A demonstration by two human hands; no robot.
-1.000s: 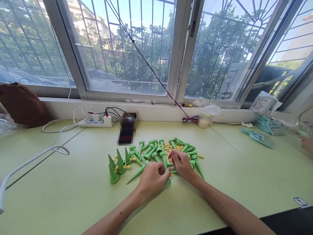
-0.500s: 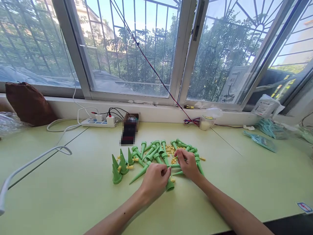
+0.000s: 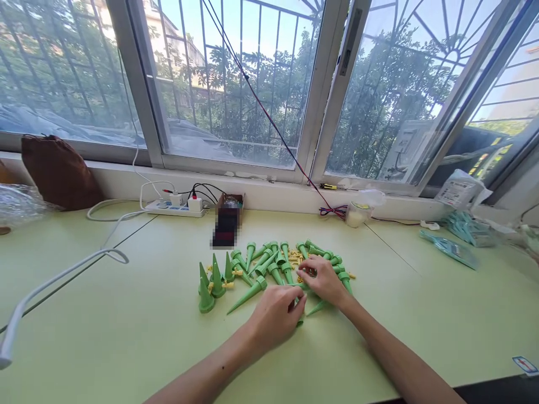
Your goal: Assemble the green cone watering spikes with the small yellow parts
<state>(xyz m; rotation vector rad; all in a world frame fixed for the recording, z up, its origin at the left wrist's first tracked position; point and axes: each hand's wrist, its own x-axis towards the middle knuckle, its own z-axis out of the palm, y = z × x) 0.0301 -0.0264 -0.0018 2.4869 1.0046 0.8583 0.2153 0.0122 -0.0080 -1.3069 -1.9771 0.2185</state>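
Observation:
My left hand [image 3: 278,314] is closed around a green plastic watering spike [image 3: 300,323]; only a bit of its wide end shows below my fingers. My right hand [image 3: 323,280] is just beyond it, fingers bent and drawn together over small yellow valves [image 3: 296,257]. Whatever its fingertips hold is hidden. Many green spikes lie loosely around the valves, one long spike [image 3: 248,294] pointing left beside my left hand. On the left stands a group of upright spikes [image 3: 216,280], some with yellow valves [image 3: 228,285] in their sides.
Behind the pile stands a small box [image 3: 236,205] with a dark blurred object [image 3: 225,227] in front. A power strip [image 3: 177,209], a white cable [image 3: 76,264] and a brown bag [image 3: 59,174] are to the left. A jar [image 3: 357,214] and blue packets [image 3: 450,249] lie right.
My right hand has lowered slightly toward the yellow valves. My left hand has turned over the spike, covering more of its wide end. The whole view has shifted a little.

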